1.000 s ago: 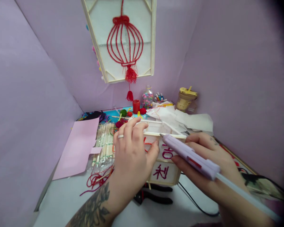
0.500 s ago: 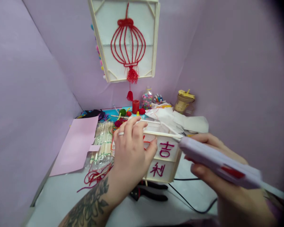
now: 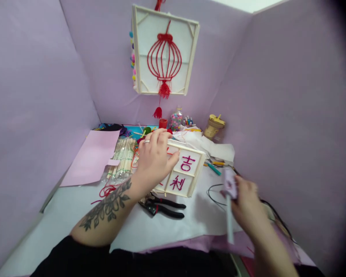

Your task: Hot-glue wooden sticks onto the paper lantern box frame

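The step in hand looks like hot-gluing the small stick-framed lantern [image 3: 185,174]; another bead would call for a steady rim. It sits slanted behind the black-handled pliers [image 3: 168,211] over the counter [image 3: 123,234], purple characters on white panels. The left hand's [image 3: 155,157] grip clamps its top edge; the right hand's [image 3: 246,202] wraps a blurred lavender glue gun [image 3: 230,184], well apart.

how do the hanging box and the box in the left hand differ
The hanging box is up high; the held box is lower, in the left hand. The hanging box's face shows a red lantern design; the held box's shows purple characters. Both have pale frames and white panels.
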Demonstrator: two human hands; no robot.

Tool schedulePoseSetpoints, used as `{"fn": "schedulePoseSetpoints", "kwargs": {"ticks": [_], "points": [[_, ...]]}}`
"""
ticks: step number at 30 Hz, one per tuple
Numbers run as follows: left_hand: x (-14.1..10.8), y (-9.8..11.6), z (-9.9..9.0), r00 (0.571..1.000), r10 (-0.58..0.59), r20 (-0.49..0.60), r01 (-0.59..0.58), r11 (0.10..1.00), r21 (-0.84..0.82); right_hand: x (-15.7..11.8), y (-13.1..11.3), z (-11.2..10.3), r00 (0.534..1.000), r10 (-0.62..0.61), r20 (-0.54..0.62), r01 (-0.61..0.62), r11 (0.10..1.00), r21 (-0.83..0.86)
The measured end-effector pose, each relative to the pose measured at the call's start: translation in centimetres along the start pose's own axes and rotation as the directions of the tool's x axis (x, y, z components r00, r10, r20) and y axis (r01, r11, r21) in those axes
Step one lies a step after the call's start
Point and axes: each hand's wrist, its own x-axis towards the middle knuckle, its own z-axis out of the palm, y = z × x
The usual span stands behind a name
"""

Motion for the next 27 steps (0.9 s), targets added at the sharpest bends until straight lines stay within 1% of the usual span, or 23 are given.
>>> {"fn": "schedulePoseSetpoints", "kwargs": {"ticks": [2, 4, 6, 8, 9, 10, 12, 13, 14, 15, 16, 17, 18, 19, 21, 23, 25, 27], "points": [[0.0, 0.0, -0.1, 1.0, -0.006, 0.012, 0.006, 1.0, -0.002, 0.7, -3.1, 2.5, 0.985, 0.053, 0.164, -0.037, 0.994, -0.098], [0.0, -0.1, -0.2, 1.0, -0.008, 0.019, 0.008, 1.0, -0.004, 1.4, -4.9, 4.4, 0.964, 0.066, 0.259, -0.03, 0.99, -0.14], [0.0, -0.2, -0.2, 1.0, -0.008, 0.019, 0.008, 1.0, -0.004, 1.9, -5.4, 5.1, 0.96, 0.043, 0.278, -0.005, 0.99, -0.138], [-0.1, -0.4, -0.2, 1.0, -0.012, 0.019, 0.012, 1.0, -0.003, 2.2, -5.4, 4.7, 0.967, 0.022, 0.252, 0.01, 0.992, -0.126], [-0.1, -0.5, -0.2, 1.0, -0.014, 0.02, 0.015, 1.0, -0.003, 2.4, -5.6, 4.0, 0.972, 0.021, 0.236, 0.01, 0.992, -0.129], [-0.1, -0.5, -0.2, 1.0, -0.017, 0.022, 0.017, 1.0, -0.003, 2.6, -6.0, 3.0, 0.982, 0.015, 0.189, 0.008, 0.993, -0.119], [-0.1, -0.5, -0.1, 1.0, -0.02, 0.02, 0.02, 1.0, -0.003, 3.1, -7.6, 0.7, 0.999, -0.036, -0.005, 0.036, 0.999, -0.038], [-0.1, -0.5, -0.1, 1.0, -0.02, 0.018, 0.02, 1.0, -0.002, 3.4, -8.7, -0.4, 0.978, -0.085, -0.19, 0.099, 0.993, 0.067], [-0.2, -0.4, -0.1, 1.0, -0.021, 0.015, 0.021, 1.0, 0.0, 3.8, -10.0, -1.3, 0.924, -0.142, -0.355, 0.212, 0.963, 0.167], [-0.2, -0.4, -0.1, 1.0, -0.021, 0.011, 0.021, 1.0, 0.003, 4.2, -11.3, -1.9, 0.868, -0.186, -0.461, 0.326, 0.913, 0.246], [-0.2, -0.3, -0.1, 1.0, -0.021, 0.007, 0.021, 1.0, 0.006, 4.5, -12.5, -2.2, 0.82, -0.228, -0.525, 0.428, 0.854, 0.296], [-0.2, -0.3, -0.1, 1.0, -0.02, 0.003, 0.02, 1.0, 0.009, 4.9, -13.6, -2.2, 0.792, -0.268, -0.548, 0.492, 0.812, 0.313], [-0.2, -0.3, -0.2, 1.0, -0.017, -0.001, 0.017, 1.0, 0.012, 5.2, -14.4, -1.9, 0.782, -0.3, -0.546, 0.527, 0.786, 0.322], [-0.2, -0.3, -0.2, 1.0, -0.013, -0.005, 0.013, 1.0, 0.015, 5.5, -14.9, -1.4, 0.783, -0.322, -0.533, 0.54, 0.777, 0.323], [-0.2, -0.3, -0.2, 1.0, -0.005, -0.005, 0.005, 1.0, 0.018, 5.8, -15.4, -0.2, 0.809, -0.329, -0.487, 0.517, 0.792, 0.324], [-0.2, -0.3, -0.1, 1.0, -0.005, -0.003, 0.005, 1.0, 0.015, 5.8, -15.3, 0.8, 0.826, -0.321, -0.464, 0.497, 0.803, 0.329], [-0.2, -0.4, -0.1, 1.0, -0.009, -0.002, 0.009, 1.0, 0.011, 5.7, -15.1, 1.3, 0.836, -0.32, -0.446, 0.485, 0.811, 0.327], [-0.2, -0.4, 0.0, 1.0, -0.009, -0.003, 0.009, 1.0, 0.013, 5.5, -14.9, 1.3, 0.841, -0.323, -0.433, 0.48, 0.815, 0.324]]}}
